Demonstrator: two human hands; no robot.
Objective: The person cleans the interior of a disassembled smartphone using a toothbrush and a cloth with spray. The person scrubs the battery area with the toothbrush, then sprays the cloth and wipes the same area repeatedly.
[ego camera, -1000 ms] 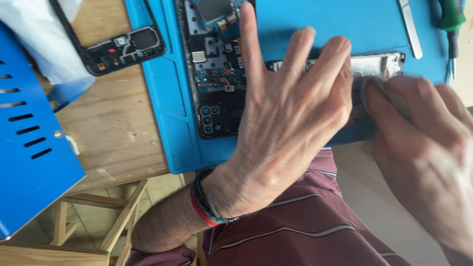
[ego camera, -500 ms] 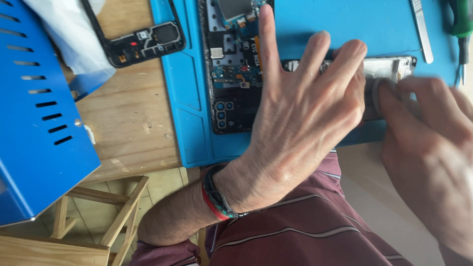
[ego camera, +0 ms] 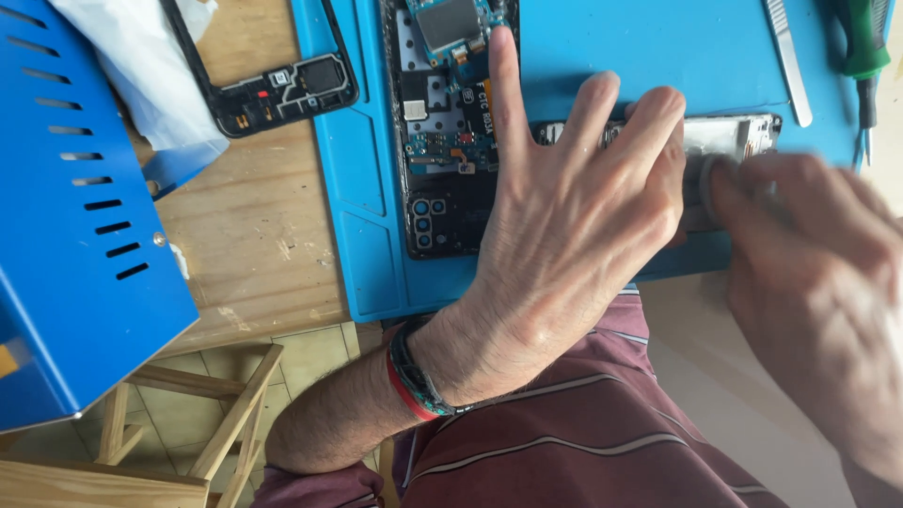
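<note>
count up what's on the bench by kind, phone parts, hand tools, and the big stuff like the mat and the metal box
Phone parts: 3 – opened phone body, black frame piece, silver-edged part under the left hand and right hand.
Hand tools: 2 – metal tweezers, green-handled screwdriver.
Large items: 2 – blue mat, blue metal box.
Total: 7

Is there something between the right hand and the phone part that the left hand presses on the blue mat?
Nothing visible does. The right hand, blurred, touches the phone part directly beside the left hand on the blue mat.
</note>
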